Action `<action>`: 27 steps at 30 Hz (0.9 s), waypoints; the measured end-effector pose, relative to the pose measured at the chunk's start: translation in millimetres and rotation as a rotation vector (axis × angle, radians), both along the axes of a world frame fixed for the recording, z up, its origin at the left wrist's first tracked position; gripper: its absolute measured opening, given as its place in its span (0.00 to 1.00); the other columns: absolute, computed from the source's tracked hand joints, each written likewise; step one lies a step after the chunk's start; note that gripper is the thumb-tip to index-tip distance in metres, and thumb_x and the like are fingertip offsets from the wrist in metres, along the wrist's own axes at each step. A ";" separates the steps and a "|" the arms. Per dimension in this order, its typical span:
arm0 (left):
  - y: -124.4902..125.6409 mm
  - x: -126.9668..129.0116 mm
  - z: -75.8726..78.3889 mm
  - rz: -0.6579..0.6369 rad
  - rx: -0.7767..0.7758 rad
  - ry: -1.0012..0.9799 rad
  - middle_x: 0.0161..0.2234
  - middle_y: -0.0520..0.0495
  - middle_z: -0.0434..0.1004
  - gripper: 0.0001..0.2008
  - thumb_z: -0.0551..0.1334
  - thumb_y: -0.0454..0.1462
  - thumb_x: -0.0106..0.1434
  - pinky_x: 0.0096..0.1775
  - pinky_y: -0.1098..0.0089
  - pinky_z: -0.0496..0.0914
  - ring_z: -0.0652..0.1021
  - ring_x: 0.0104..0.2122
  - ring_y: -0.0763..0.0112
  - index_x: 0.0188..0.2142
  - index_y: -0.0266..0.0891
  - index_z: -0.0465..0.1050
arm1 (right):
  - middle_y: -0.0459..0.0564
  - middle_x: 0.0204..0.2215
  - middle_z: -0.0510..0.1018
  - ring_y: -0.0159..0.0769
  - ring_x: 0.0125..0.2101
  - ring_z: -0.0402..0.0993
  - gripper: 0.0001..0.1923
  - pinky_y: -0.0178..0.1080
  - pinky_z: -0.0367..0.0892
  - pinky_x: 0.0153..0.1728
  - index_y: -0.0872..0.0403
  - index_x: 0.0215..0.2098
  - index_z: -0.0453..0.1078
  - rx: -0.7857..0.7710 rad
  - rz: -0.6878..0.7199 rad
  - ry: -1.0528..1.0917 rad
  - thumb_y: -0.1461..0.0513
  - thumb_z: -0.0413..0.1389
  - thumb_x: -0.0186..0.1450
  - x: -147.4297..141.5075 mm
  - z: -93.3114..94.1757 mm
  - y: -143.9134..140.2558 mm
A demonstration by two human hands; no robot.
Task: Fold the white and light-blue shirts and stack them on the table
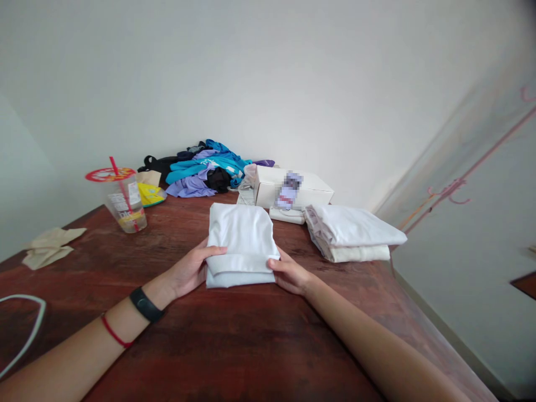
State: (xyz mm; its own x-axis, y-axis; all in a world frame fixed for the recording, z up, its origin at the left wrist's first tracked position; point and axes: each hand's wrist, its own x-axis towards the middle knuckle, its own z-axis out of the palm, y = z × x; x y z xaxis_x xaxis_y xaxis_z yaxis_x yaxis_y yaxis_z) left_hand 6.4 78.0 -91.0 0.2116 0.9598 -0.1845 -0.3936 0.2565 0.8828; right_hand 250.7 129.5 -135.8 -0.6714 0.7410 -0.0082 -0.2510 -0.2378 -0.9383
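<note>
left hand [190,272] gripping near-left edge of folded white garment [243,244]; right hand [288,273] gripping its near-right corner | garment lying mid-surface [234,346] | stack of folded whites [349,233] sitting just right; plastic cup [123,202] standing left

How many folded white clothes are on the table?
3: one white folded garment between the left hand and right hand; two stacked folded garments to the right. Others may be hidden.

No legible text anywhere.
</note>
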 end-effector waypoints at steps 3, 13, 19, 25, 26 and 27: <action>-0.4 0.5 -1.3 -0.047 0.005 -0.015 0.57 0.39 0.77 0.35 0.70 0.41 0.63 0.51 0.59 0.77 0.80 0.52 0.51 0.67 0.42 0.60 | 0.55 0.54 0.79 0.49 0.52 0.77 0.37 0.52 0.69 0.57 0.51 0.57 0.67 -0.044 -0.023 0.010 0.53 0.72 0.53 -5.4 1.6 -4.0; -3.3 -8.3 -4.7 -0.146 0.085 0.053 0.58 0.39 0.75 0.45 0.75 0.34 0.54 0.47 0.64 0.77 0.79 0.54 0.52 0.67 0.44 0.57 | 0.56 0.59 0.75 0.50 0.57 0.74 0.41 0.55 0.67 0.60 0.48 0.66 0.58 0.030 -0.058 0.009 0.55 0.68 0.59 -9.2 2.4 -7.7; 0.6 -5.3 -6.5 -0.071 0.031 0.028 0.51 0.40 0.80 0.44 0.73 0.32 0.55 0.43 0.65 0.78 0.83 0.44 0.57 0.68 0.42 0.57 | 0.61 0.72 0.50 0.54 0.68 0.55 0.59 0.61 0.55 0.66 0.45 0.75 0.32 0.514 -0.445 -0.355 0.48 0.67 0.60 -7.7 13.6 -5.5; -0.9 7.5 -3.0 -0.020 0.005 -0.141 0.49 0.40 0.82 0.36 0.68 0.26 0.57 0.49 0.62 0.77 0.84 0.44 0.56 0.64 0.37 0.63 | 0.59 0.75 0.41 0.59 0.73 0.33 0.59 0.66 0.42 0.68 0.50 0.76 0.37 1.348 -0.228 -0.908 0.48 0.67 0.58 -17.6 39.9 -41.4; -2.6 10.0 -1.3 -0.022 0.003 -0.166 0.49 0.40 0.82 0.36 0.67 0.25 0.57 0.51 0.61 0.76 0.83 0.45 0.56 0.64 0.38 0.63 | 0.60 0.74 0.41 0.59 0.73 0.35 0.56 0.66 0.44 0.68 0.51 0.76 0.38 1.374 -0.219 -0.959 0.52 0.66 0.61 -19.9 40.5 -45.4; -4.5 12.3 0.5 -0.027 0.001 -0.186 0.50 0.41 0.82 0.35 0.67 0.25 0.58 0.52 0.61 0.76 0.83 0.46 0.56 0.64 0.38 0.63 | 0.60 0.74 0.44 0.58 0.72 0.38 0.52 0.65 0.46 0.67 0.52 0.76 0.39 1.380 -0.230 -0.993 0.57 0.63 0.63 -21.5 40.2 -47.6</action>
